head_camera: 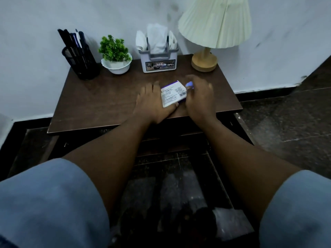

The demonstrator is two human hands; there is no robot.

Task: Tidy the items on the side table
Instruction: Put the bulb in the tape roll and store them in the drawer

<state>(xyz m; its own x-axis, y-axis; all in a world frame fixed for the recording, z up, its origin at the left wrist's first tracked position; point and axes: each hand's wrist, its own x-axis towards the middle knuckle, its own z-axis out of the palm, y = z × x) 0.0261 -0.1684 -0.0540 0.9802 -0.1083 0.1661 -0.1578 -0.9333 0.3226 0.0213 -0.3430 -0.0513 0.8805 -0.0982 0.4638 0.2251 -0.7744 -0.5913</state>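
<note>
Card stack [173,93] between both hands; right hand [200,97] blurred, possibly gripping.

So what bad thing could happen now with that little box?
The small box sits between the left hand and the right hand, not far from the table's front edge, so a clumsy push might send it off. Moving it back carelessly could bump the tissue holder or the lamp.

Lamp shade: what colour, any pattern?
Pale cream lamp shade, pleated vertically; head view.
</note>
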